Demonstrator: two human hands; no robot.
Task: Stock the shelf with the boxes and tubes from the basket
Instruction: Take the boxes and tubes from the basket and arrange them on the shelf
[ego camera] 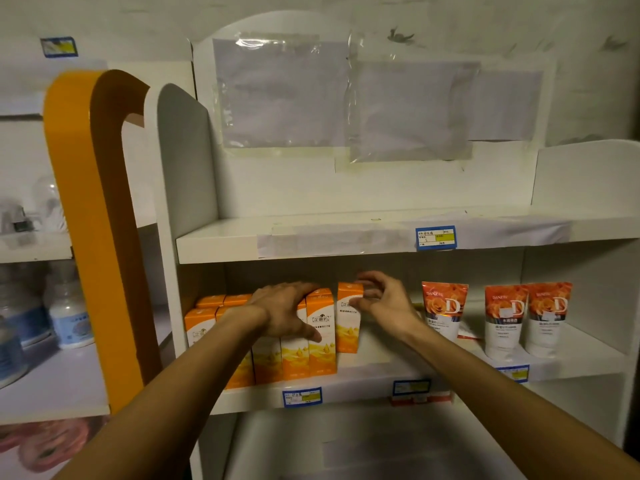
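One head-worn wide-angle camera is looking forward and slightly down, facing a white shelf unit (381, 237) head-on from close range. Both forearms are reaching in from the bottom edge toward the frame's centre. An orange panel (90, 220) is filling the left side, and the frame's edges are bending outward.

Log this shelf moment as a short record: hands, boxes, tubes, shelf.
left hand: laid over the tops of the front orange boxes, thumb down the front
right hand: fingers loosely curled beside the rear orange box; contact unclear
tubes: three, standing cap-down on the right
middle shelf: holds boxes on the left, tubes on the right
top shelf: bears a blue price tag
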